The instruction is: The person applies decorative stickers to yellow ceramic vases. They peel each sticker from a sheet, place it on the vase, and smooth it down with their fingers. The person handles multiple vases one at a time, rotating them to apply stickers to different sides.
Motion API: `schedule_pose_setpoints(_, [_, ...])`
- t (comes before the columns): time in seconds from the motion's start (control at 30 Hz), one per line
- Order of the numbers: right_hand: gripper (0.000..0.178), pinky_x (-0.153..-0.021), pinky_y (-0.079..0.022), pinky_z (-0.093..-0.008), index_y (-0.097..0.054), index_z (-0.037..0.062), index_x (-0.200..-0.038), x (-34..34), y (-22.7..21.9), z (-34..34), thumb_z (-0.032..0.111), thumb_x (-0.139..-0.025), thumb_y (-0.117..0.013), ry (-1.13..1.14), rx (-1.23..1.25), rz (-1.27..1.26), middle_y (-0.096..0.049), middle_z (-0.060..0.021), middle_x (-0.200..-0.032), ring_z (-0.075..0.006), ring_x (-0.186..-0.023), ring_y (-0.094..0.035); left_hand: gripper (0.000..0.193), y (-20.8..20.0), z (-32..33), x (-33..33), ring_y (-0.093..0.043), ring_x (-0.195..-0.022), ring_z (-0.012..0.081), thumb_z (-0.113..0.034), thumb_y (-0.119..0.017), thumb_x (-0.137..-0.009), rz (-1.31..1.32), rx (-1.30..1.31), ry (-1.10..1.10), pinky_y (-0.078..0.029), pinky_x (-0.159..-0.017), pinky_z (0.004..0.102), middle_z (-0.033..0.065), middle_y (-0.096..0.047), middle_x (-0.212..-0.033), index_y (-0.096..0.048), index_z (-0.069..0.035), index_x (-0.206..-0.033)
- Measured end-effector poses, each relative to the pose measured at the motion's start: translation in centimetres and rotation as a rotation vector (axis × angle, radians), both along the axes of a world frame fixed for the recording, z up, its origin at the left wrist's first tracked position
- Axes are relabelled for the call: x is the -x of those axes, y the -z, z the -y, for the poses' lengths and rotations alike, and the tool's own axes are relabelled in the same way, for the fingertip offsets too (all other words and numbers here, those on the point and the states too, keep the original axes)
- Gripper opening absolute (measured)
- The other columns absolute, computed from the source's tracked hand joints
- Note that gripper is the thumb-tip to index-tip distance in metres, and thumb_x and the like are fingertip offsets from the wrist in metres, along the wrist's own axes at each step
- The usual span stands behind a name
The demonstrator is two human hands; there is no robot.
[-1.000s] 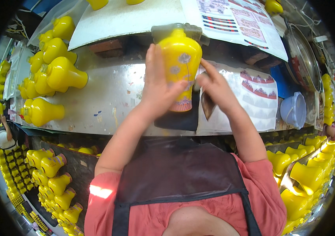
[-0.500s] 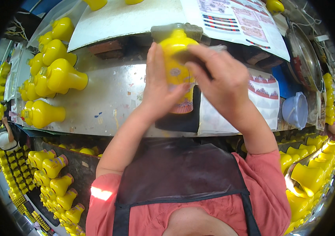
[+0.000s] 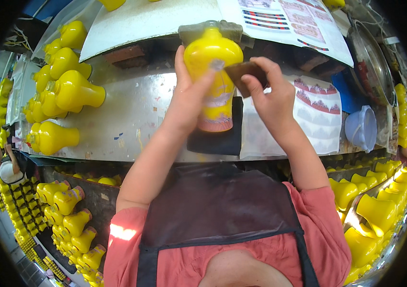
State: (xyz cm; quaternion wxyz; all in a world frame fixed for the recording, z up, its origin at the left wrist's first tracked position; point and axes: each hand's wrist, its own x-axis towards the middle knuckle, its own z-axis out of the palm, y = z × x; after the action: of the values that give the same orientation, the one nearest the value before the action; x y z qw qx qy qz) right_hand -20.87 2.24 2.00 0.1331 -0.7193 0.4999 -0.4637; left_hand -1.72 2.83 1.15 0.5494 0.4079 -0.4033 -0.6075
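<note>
A glossy yellow vase [image 3: 213, 52] lies on its side in front of me, its neck at a grey block [image 3: 234, 31] and its base toward me. Printed patterns show on its body, with a pinkish band around the base. My left hand [image 3: 186, 98] grips the vase's left side, its blurred thumb laid across the front over part of the pattern. In my right hand [image 3: 276, 91], thumb and fingers pinch a flat brown scraper [image 3: 247, 76], just off the vase's right side. Beneath the base is a black pad [image 3: 217, 142].
Patterned decal sheets [image 3: 315, 115] lie at the right, beside a pale bucket [image 3: 361, 128]. Another printed sheet [image 3: 289, 24] rests on a raised white board [image 3: 155, 21]. Several yellow vases [image 3: 76, 91] lie at the left; more fill racks on both sides below the table.
My right hand has drawn back to the right from the vase's front, bringing the scraper into clear view. My left thumb has moved up across the pattern.
</note>
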Motion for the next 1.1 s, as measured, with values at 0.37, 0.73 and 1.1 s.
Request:
schedule_pose_setpoints(0.37, [0.035,-0.064,-0.055,-0.0344,-0.071,0.0076,-0.112,0.0,-1.3,1.9,0.003,-0.080,-0.085,-0.121,0.350,-0.222,-0.075,-0.0100,-0.098,-0.0263,-0.074,-0.070,0.067,1.4,0.7,-0.9,-0.051,-0.137,0.0254,-0.022,-0.057,-0.102,-0.334,-0.043,0.091,-0.042,-0.115,0.0428,0.0095,-0.050,-0.148,-0.025,-0.013,-0.160])
schedule_pose_setpoints(0.73, [0.036,-0.075,-0.061,-0.0363,-0.069,0.0069,-0.097,-0.7,0.3,-4.1,-0.009,-0.067,-0.083,-0.351,0.252,-0.024,-0.075,-0.0147,-0.098,-0.0308,-0.087,-0.075,0.058,0.9,0.8,-1.2,-0.049,-0.140,0.0245,-0.034,-0.047,-0.110,-0.468,-0.057,0.152,-0.038,-0.119,0.0446,0.0083,-0.049,-0.153,-0.029,-0.014,-0.160])
schedule_pose_setpoints(1.1, [0.042,-0.058,-0.055,-0.0326,-0.074,0.0124,-0.110,-2.2,-1.2,-3.8,0.000,-0.071,-0.086,-0.300,0.267,-0.233,-0.076,-0.0088,-0.089,-0.0235,-0.068,-0.069,0.061,0.2,1.1,-1.6,-0.043,-0.138,0.0349,-0.039,-0.053,-0.105,0.562,0.387,-0.159,-0.034,-0.119,0.0446,0.0183,-0.044,-0.148,-0.040,-0.006,-0.154])
